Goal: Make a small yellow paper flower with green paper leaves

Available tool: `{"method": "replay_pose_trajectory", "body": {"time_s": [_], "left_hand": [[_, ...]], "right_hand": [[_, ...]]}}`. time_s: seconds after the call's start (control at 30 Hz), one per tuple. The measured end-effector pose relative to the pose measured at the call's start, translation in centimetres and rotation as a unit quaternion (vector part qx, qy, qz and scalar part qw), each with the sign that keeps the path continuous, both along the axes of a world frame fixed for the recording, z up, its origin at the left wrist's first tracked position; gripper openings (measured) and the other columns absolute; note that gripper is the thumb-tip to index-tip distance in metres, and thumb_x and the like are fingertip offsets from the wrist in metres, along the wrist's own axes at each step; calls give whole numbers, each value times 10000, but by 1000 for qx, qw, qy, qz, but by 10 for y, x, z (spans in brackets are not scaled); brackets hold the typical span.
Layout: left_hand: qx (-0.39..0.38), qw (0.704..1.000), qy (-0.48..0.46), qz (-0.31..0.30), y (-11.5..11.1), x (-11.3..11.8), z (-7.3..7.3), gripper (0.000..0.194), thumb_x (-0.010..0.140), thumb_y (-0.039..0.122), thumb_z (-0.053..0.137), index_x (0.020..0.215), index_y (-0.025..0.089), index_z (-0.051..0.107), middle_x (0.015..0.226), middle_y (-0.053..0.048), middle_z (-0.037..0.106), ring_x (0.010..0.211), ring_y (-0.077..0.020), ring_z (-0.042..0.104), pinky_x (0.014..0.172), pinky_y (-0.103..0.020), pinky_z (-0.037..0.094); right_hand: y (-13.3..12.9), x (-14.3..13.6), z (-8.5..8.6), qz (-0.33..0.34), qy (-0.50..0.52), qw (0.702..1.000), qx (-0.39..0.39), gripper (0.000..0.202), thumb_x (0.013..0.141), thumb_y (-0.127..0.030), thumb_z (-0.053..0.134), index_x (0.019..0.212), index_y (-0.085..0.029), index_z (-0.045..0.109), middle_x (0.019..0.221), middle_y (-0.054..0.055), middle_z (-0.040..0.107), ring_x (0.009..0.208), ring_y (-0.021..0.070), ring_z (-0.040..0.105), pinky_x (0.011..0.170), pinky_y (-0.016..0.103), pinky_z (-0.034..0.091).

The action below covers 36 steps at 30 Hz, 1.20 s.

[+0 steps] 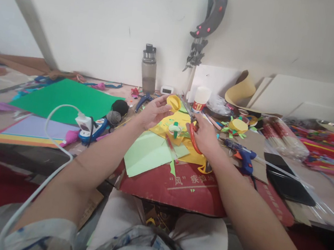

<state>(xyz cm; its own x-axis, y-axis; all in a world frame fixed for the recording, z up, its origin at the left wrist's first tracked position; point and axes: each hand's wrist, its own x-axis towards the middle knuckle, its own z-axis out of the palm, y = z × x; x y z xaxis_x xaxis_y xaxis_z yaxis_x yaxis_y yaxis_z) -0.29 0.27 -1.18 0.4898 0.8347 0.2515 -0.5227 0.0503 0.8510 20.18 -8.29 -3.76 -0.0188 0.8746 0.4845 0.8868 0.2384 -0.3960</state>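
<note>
Between the thumb and fingers of my left hand [155, 111] is a small round yellow paper piece [174, 102], lifted above the table. My right hand [204, 134] grips scissors with orange handles [194, 138]. Their blades point up and left, close to the yellow piece; I cannot tell whether they touch it. Below both hands lie yellow paper sheets [163, 125], with a small white-and-green round piece [175, 129] on top. A pale green sheet [148, 155] rests nearer to me, over a red cardboard piece [174, 190].
A glue gun [244, 156] and a black phone [288, 180] lie right. A grey bottle [148, 70] and a paper cup [201, 98] stand behind. At left are a green sheet [66, 100] and a power strip [92, 130] with a white cable [49, 127].
</note>
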Motion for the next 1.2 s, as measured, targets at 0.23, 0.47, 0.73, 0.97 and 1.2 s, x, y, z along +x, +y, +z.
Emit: {"method": "replay_pose_trajectory", "body": {"time_s": [0.23, 0.47, 0.73, 0.97, 1.2], "left_hand": [[3, 999, 35, -12, 1, -1, 0, 316, 779, 304, 828, 1025, 171, 680, 1057, -81, 744, 961, -180, 726, 786, -266, 538], [124, 984, 123, 37, 13, 5, -15, 613, 650, 211, 881, 1215, 183, 648, 1051, -56, 721, 832, -125, 670, 711, -245, 494], [134, 973, 173, 73, 13, 9, -18, 444, 753, 308, 825, 1126, 125, 668, 951, -60, 710, 744, -97, 639, 617, -223, 445], [79, 986, 145, 34, 6, 11, -15, 374, 793, 396, 819, 977, 110, 665, 792, -17, 668, 624, -85, 643, 569, -214, 459], [15, 999, 34, -9, 1, 9, -10, 521, 788, 275, 840, 1243, 220, 593, 934, -4, 721, 890, -162, 764, 825, -259, 583]], "right_hand": [[3, 3, 1, -73, -6, 997, 4, 445, 942, -368, 509, 1315, -139, 593, 1119, 182, 703, 1028, 315, 637, 897, 423, 482], [4, 13, -1, -205, -34, 973, -100, 524, 891, -346, 592, 1371, -137, 574, 1260, 231, 649, 1157, 347, 642, 937, 424, 500], [5, 18, 3, -229, -73, 955, -174, 499, 905, -400, 570, 1335, -147, 598, 1261, 241, 639, 1175, 371, 641, 933, 453, 502], [10, 24, -2, -219, -52, 967, -122, 502, 858, -364, 611, 1303, -133, 623, 1257, 241, 655, 1128, 380, 650, 918, 478, 509], [13, 19, -1, -32, 112, 993, 21, 497, 894, -383, 544, 1334, -154, 557, 1069, 143, 716, 884, 277, 643, 883, 466, 521]]}}
